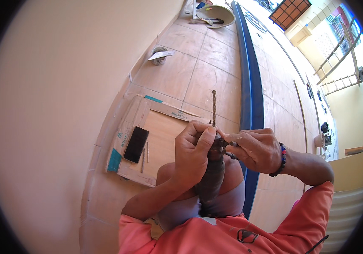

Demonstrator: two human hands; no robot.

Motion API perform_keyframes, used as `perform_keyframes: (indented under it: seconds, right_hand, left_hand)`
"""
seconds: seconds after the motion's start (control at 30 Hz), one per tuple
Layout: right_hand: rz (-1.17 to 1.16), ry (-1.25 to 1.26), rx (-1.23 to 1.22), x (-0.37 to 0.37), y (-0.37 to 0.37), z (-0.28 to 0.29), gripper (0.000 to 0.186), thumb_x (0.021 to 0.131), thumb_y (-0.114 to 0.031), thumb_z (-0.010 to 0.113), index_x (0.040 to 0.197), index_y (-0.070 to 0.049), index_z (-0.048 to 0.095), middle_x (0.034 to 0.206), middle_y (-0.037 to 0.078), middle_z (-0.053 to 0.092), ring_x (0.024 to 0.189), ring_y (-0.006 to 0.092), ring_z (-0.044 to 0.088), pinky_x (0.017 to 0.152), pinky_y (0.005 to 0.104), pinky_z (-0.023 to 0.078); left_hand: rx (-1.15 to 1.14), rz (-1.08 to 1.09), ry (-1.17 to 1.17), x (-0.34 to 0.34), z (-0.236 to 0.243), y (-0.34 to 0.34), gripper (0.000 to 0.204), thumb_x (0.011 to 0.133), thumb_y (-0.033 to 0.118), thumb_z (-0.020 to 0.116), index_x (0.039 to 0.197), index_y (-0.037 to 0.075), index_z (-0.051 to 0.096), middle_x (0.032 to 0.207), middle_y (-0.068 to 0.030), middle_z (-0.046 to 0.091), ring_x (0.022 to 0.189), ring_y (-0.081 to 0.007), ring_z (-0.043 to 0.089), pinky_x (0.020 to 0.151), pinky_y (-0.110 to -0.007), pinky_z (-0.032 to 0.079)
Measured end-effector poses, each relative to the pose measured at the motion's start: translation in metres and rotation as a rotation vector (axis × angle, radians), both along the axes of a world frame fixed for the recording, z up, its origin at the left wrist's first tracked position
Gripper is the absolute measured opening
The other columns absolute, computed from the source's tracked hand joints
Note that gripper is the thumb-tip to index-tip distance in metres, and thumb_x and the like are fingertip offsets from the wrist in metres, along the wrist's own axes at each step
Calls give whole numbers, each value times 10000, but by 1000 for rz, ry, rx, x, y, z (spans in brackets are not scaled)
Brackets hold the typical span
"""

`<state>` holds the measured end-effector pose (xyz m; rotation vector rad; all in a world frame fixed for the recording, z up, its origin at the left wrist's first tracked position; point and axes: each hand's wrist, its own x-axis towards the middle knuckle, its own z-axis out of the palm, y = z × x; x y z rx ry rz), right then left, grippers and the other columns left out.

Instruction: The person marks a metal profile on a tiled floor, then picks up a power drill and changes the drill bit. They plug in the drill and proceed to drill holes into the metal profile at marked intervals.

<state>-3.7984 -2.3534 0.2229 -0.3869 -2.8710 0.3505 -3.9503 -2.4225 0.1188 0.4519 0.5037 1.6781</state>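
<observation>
A dark power drill [210, 182] stands upright between my thighs, its chuck up. A long twisted drill bit [214, 106] points away from me out of the chuck. My left hand [193, 150] is closed round the chuck at the foot of the bit, with thumb and fingers pressed on it. On the right side of the chuck, my right hand [255, 150] grips a small dark chuck key [231, 144] that meets the chuck. The fingers hide most of the chuck and the key's tip.
Left of my knees lies a flat cardboard box [160, 114] bearing a black phone [137, 144] and two thin drill bits [143, 157]. A long blue beam [252, 97] runs along my right. Farther off are a basin [228, 17], a round container [159, 60] and a wooden ladder [338, 61].
</observation>
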Motion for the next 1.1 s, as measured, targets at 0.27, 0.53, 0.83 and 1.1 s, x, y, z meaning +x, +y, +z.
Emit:
perform_keyframes:
  seconds: [0.27,0.53,0.83,1.1]
  right_hand:
    - [137,239,31,10,8,-4,241,804,-118,730,1016,-96,618,746,56,604,635,203,642,481,326,490]
    - [-260,147,-590,21,-29,9,188,837,-48,664,1015,-80,614,634,86,621,507,285,613,463,367,457]
    - [-94,212,-501,28,-40,32,232,814,73,543,1004,-31,627,740,122,673,653,241,698,576,285,544]
    - [-123,223,-1072,57,-5,17,225,866,70,472,1016,20,631,920,146,700,812,191,713,713,277,572]
  left_hand:
    - [30,-86,-9,-2,9,-3,128,986,136,542,972,8,534,908,-110,652,786,-121,634,721,-271,552]
    - [46,-115,25,-1,2,-4,170,965,178,589,985,17,541,943,-159,643,832,-174,639,768,-321,560]
    - [68,-47,39,-7,-5,-1,254,972,260,572,1051,21,536,933,-176,633,861,-259,636,776,-357,528]
    - [208,-450,24,-30,-2,-11,518,981,387,499,1262,-46,464,1117,-210,579,1065,-281,568,936,-400,451]
